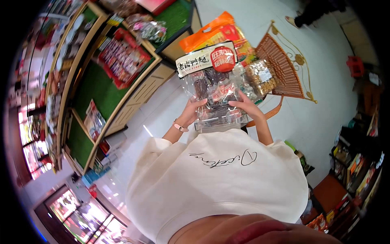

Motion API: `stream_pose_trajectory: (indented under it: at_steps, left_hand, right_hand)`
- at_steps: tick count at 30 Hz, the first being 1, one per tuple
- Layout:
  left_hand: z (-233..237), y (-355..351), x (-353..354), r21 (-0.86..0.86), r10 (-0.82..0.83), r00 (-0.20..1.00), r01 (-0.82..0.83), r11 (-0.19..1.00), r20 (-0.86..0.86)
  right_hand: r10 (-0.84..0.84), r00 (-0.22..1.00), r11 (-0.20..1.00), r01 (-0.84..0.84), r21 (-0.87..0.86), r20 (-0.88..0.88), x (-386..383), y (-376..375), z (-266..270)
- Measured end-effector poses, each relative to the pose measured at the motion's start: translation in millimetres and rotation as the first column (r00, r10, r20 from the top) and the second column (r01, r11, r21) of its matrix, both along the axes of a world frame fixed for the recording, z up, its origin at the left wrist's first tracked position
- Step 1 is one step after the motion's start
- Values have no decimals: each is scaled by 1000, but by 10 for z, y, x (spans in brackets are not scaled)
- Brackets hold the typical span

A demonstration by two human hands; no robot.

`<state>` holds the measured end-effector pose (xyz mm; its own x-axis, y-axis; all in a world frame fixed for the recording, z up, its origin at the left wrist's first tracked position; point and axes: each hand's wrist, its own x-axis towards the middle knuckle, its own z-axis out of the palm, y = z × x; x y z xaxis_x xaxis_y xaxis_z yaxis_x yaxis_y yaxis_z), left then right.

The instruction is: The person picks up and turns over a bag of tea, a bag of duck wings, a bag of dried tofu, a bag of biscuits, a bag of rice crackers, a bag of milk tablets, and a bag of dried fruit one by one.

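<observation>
Left hand [194, 112] and right hand [248, 107] pinch the bag [216, 88] between them by its lower sides, thumbs in front, other fingers hidden behind; even thumb pressure should keep it from sagging. Beyond the fingers show the orange pack [228, 34] and wicker stand [281, 61]; well to their left, the shelf [142, 91].

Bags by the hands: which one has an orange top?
The orange-topped bag, partly behind the clear bag; the clear bag's top is mainly cream and black, and the brown snack pack is see-through.
</observation>
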<state>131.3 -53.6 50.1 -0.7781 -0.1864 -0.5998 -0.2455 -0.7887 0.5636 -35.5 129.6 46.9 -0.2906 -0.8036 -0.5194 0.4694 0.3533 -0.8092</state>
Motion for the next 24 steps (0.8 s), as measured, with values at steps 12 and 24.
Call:
stream_pose_trajectory:
  at_steps: [12,24]
  left_hand:
    - [649,539,2915,-96,565,824,-565,819,-27]
    - [827,1274,5010,-112,959,268,-960,258,-88]
  right_hand:
    - [304,953,951,-304,-63,2,2412,-566,455]
    - [833,545,551,-806,-217,94,4631,-1372,506]
